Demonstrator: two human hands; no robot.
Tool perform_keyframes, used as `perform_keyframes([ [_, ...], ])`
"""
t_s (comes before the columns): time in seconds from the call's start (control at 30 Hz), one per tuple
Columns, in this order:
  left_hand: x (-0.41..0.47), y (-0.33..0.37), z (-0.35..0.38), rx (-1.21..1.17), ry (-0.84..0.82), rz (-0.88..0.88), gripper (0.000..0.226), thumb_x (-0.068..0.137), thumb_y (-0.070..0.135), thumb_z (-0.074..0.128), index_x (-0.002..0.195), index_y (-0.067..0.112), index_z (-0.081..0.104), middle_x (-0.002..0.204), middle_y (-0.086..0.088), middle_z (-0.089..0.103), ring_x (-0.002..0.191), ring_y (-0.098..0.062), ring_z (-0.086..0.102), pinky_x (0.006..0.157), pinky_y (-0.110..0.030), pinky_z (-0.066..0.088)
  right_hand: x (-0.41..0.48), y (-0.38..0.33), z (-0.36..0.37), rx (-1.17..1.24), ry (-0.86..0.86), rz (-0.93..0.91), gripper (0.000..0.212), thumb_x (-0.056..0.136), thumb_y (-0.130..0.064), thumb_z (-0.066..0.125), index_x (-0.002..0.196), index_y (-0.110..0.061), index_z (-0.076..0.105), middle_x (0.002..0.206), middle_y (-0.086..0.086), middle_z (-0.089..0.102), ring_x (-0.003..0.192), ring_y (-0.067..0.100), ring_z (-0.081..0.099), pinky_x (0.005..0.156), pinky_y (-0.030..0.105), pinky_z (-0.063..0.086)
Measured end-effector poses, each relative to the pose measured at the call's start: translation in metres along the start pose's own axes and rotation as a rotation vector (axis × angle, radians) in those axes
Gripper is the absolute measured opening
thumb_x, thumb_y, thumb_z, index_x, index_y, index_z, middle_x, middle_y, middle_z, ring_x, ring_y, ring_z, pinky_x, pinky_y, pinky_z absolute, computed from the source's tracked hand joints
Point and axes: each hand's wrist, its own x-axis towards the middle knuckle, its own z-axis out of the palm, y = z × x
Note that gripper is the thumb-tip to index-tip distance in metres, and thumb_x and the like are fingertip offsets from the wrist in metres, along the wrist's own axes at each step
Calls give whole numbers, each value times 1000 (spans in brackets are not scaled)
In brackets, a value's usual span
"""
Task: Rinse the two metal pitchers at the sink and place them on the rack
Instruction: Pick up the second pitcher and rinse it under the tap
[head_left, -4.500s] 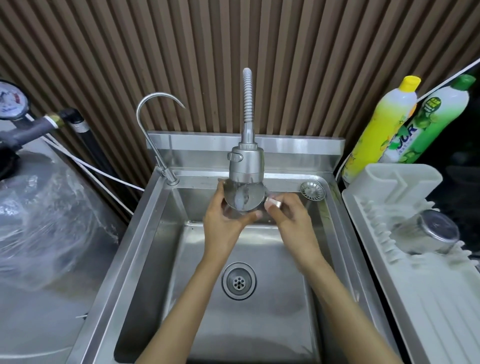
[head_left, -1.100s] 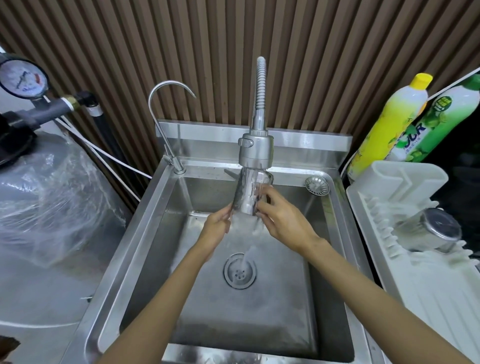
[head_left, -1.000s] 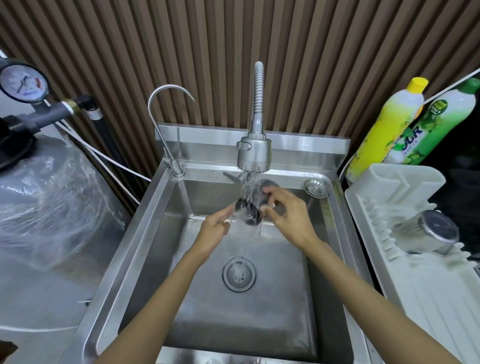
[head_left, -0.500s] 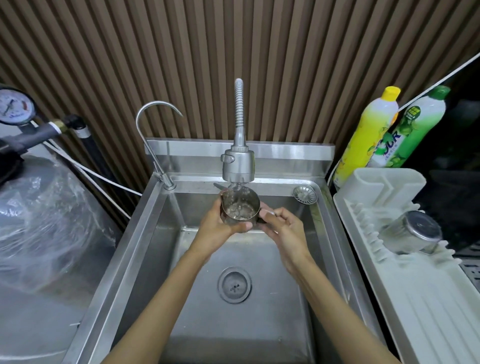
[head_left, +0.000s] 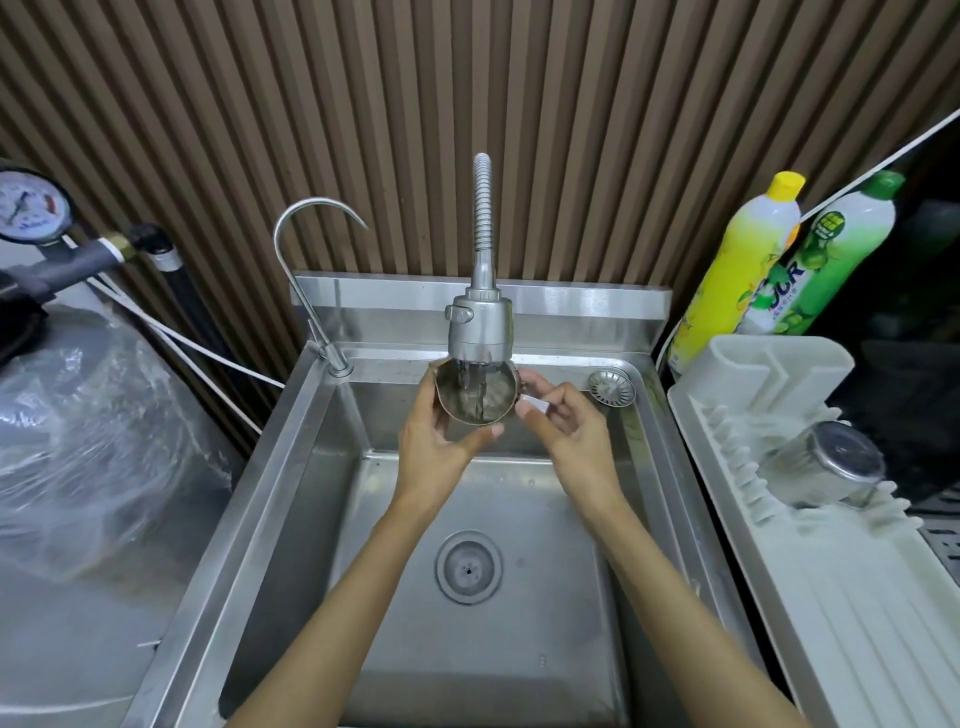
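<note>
pitcher (head_left: 475, 392) under faucet (head_left: 480, 330), both hands gripping

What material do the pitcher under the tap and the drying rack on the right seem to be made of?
Pitcher: looks like stainless steel, with a shiny grey wall that mirrors the water inside. Left hand cups its body; right hand holds its handle.
Rack: probably moulded plastic, matte off-white, with soft rounded pegs and ribs and no metallic glare.
</note>
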Motion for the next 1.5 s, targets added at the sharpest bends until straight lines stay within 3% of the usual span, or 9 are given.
perform_keyframes([
  [0.2,-6,17,-9,570,211,67,76,57,59,76,122,24,59,101,5,57,100,-12,51,82,-21,38,11,-3,-10,128,-142,393,16,84,-20,63,83,-5,61,86,22,71,74,25,70,73,33,59],
  [0.4,-12,-3,0,21,11,-166,46,70,27,79,113,22,63,103,1,73,100,-12,68,82,-14,50,9,-29,1,-602,43,-76,21,75,-27,66,60,-25,52,89,4,75,79,22,68,78,40,54],
  [0.53,1,4,3,3,46,32,80,62,15,81,134,22,46,126,2,62,119,-10,56,103,-25,42,4,-17,-1,-105,12,13,24,82,-4,61,64,-14,48,109,-2,68,90,-7,65,83,8,47],
  [0.67,-5,24,1,240,175,166,88,57,24,85,136,20,46,123,6,53,109,-4,51,88,4,33,6,-3,-3,304,-93,279,18,85,-9,59,68,-10,53,89,8,67,90,14,66,90,28,51],
  [0.97,-9,-7,0,-83,-82,-265,37,71,17,77,106,17,67,93,2,74,94,-15,67,78,-14,47,0,-16,-4,-720,93,-15,13,78,-29,65,70,-21,61,82,6,73,80,22,66,80,38,52],
  [1.13,1,-8,8,69,61,-11,82,57,8,83,130,19,48,120,6,58,110,-10,57,96,-9,40,1,9,-4,-92,-15,132,27,83,-7,61,61,-18,52,117,4,67,98,7,64,97,26,47],
  [1.27,-10,8,-1,391,161,128,88,53,40,83,132,17,51,114,10,46,106,-6,46,91,-9,37,2,20,-4,155,-138,327,22,87,-15,57,66,-13,52,92,10,68,95,24,65,97,38,49],
  [1.37,-19,1,-5,514,198,-41,91,45,75,58,116,19,62,101,7,57,96,-10,57,86,-28,47,4,9,-5,-55,-82,373,19,84,-23,63,69,-14,56,89,21,71,84,31,70,80,42,58],
  [1.5,-23,-20,2,60,62,-293,52,56,54,77,98,24,70,94,3,74,96,-16,69,82,-24,50,4,-11,-1,-706,26,83,24,78,-30,65,59,-19,54,79,15,72,79,30,65,77,43,53],
])
